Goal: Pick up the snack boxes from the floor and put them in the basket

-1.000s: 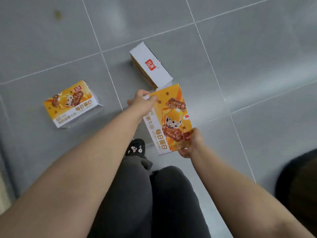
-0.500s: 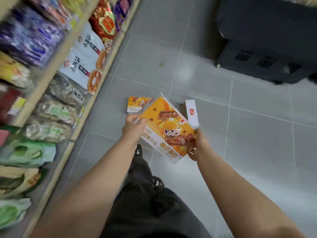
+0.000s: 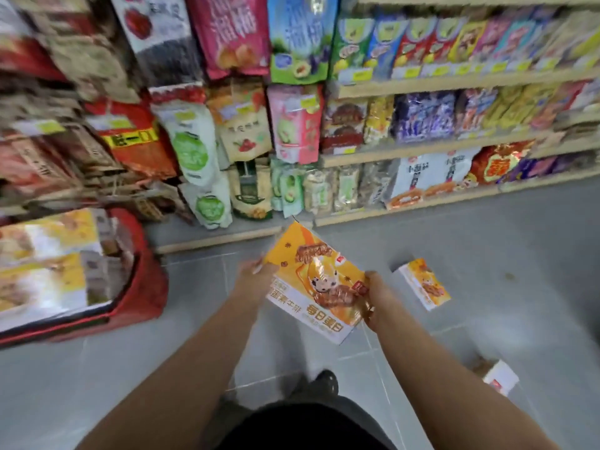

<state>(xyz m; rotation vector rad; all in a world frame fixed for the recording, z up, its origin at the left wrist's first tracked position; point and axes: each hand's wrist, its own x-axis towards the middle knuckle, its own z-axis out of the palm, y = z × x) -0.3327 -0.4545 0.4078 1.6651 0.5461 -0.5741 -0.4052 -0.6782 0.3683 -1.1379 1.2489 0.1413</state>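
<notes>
1. The orange snack box (image 3: 316, 280) is off the floor at the centre of the frame, tilted, and held between both hands.
2. The left hand (image 3: 255, 271) grasps its left edge, and the right hand (image 3: 373, 292) clasps its right edge with fingers curled round it.
3. The red basket (image 3: 146, 287) stands on the floor at the left edge, well apart from the held box, with similar boxes (image 3: 48, 261) inside.
4. A second box (image 3: 423, 284) lies on the grey floor (image 3: 519, 254) right of centre, and a white-sided box (image 3: 500, 381) lies at lower right.
5. Shelves (image 3: 454, 81) of snack bags fill the upper frame.

Both arms outstretched — left hand (image 3: 254, 275) and right hand (image 3: 374, 292) on opposite edges of the snack box (image 3: 313, 271)
</notes>
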